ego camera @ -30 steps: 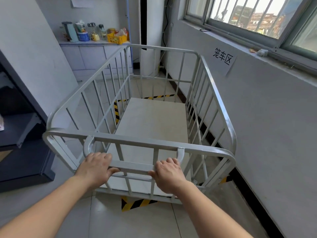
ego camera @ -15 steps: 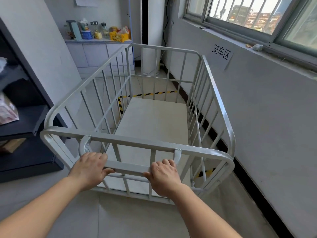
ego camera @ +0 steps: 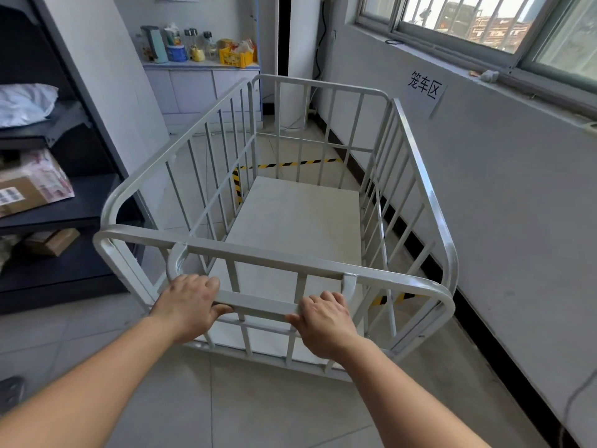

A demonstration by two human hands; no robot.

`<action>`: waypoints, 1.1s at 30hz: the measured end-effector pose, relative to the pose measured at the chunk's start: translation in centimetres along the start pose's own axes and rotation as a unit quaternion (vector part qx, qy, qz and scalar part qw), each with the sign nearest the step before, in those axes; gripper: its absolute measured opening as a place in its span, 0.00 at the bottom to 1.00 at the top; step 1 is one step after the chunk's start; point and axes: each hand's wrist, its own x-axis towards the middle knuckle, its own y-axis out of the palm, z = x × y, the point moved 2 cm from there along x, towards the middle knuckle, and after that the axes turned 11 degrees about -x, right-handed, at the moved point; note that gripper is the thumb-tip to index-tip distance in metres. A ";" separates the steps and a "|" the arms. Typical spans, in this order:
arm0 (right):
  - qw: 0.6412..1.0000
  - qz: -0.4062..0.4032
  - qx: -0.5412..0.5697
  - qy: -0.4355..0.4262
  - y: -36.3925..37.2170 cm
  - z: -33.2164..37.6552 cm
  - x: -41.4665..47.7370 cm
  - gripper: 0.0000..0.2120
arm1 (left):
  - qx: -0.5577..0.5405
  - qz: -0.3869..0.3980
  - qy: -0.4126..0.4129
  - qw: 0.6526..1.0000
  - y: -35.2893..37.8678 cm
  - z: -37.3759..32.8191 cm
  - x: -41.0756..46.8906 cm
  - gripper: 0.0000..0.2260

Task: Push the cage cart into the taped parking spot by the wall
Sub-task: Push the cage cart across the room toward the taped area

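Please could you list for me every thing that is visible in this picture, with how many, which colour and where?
white metal cage cart: one, white, beside the right wall, nothing in it
flat white handle bar: one, white, cart's near end
yellow-black striped floor tape: three visible stretches, under and ahead of the cart
white paper sign: one, black characters, right wall
barred window: one, grey frame, above the sign
dark shelf unit: one, black, left
labelled cardboard box: one, brown, middle shelf
low white cabinet: one, far wall
yellow plastic crate: one, on the cabinet
left hand: grips the bar's left part
right hand: grips its right part
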 end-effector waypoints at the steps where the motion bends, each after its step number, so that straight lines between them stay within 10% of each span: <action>1: 1.000 -0.005 0.001 -0.003 0.2 0.6 -0.9 0.42 | 0.001 0.003 0.001 1.000 0.2 0.1 -0.9 0.19; 9: 1.000 0.016 -0.003 0.009 1.5 4.5 -7.1 0.27 | -0.025 0.000 0.016 1.000 1.4 0.0 -8.5 0.18; 14: 1.000 -0.017 0.014 -0.006 1.5 6.0 -10.7 0.44 | -0.038 -0.030 0.027 0.998 2.8 0.0 -11.9 0.20; 33: 0.997 0.018 -0.019 -0.071 2.1 -5.7 -21.0 0.46 | -0.018 -0.114 0.032 0.993 5.0 -16.1 -16.9 0.20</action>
